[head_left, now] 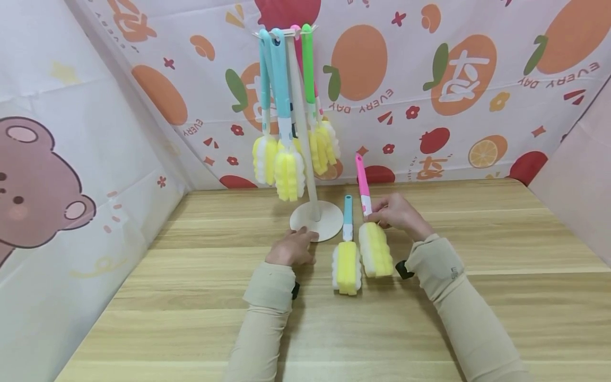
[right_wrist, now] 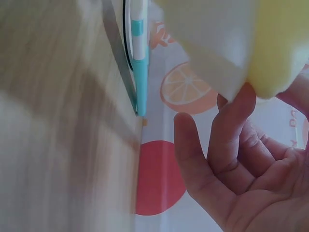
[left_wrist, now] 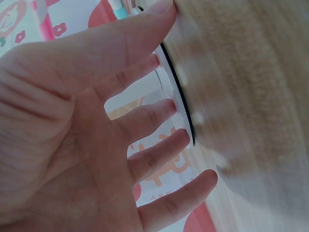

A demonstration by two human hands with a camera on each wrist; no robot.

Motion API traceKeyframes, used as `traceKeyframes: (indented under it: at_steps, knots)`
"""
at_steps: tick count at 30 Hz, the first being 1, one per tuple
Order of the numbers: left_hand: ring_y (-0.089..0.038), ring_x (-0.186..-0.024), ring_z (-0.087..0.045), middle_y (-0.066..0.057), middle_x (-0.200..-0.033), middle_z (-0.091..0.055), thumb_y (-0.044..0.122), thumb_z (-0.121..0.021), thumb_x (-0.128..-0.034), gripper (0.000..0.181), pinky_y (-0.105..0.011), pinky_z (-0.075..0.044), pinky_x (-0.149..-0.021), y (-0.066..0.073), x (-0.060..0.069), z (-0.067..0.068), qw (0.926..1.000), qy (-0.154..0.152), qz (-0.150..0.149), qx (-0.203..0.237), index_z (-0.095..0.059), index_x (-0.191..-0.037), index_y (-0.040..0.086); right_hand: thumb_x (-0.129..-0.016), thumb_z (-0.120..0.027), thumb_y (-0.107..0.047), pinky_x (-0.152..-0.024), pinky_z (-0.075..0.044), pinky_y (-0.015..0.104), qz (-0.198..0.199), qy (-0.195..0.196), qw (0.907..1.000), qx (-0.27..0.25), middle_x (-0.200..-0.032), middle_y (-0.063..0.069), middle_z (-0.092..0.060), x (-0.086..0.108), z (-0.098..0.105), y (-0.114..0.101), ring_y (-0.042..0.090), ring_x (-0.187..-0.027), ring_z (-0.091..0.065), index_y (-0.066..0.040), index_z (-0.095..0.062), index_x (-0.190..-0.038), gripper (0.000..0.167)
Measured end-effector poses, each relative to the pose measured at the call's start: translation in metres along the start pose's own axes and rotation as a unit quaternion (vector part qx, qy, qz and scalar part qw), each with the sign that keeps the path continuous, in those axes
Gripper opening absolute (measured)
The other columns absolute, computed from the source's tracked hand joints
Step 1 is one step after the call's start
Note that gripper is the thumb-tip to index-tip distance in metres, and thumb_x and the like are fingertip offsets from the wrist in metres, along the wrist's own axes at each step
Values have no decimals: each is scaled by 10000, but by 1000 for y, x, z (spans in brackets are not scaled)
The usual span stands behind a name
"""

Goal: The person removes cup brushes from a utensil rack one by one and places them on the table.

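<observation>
A white stand with a round base [head_left: 329, 215] has sponge brushes hanging from its top: blue-handled ones [head_left: 280, 79], a green-handled one [head_left: 308, 63] and a pink one behind. My left hand [head_left: 292, 248] rests its spread fingers on the base's near left edge; in the left wrist view the fingertips touch its rim [left_wrist: 179, 104]. My right hand [head_left: 398, 215] pinches a pink-handled brush [head_left: 376, 249] at its white neck, just above the sponge. Left of that brush, a blue-handled brush [head_left: 347, 268] lies on the table. The right wrist view shows the held sponge [right_wrist: 275, 43] above curled fingers [right_wrist: 234, 130].
The wooden table [head_left: 200, 318] ends at a fruit-printed cloth [head_left: 410, 132] behind the stand. A white cloth [head_left: 114, 159] with a bear print hangs at the left, and a pale cloth [head_left: 577, 170] at the right.
</observation>
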State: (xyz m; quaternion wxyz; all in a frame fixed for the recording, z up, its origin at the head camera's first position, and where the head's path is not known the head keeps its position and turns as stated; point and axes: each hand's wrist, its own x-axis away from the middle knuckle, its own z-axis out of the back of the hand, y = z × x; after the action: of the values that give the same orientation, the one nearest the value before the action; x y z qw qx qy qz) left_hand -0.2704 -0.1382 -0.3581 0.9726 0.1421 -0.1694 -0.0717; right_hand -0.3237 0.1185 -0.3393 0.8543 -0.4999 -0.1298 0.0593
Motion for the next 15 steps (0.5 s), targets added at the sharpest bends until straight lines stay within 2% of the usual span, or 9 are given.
traceKeyframes:
  at_steps: [15]
  knots:
    - [-359, -1475, -272, -115, -1633, -310, 175, -741, -933, 595, -591, -354, -1094, -2, -1, -1, 10000, -10, -19, 48, -525, -1488, 190, -904, -744, -100, -694, -553, 284, 179, -112, 9997, 150, -874, 88, -665, -2, -4, 9, 166, -714, -581, 107, -696, -1041, 252]
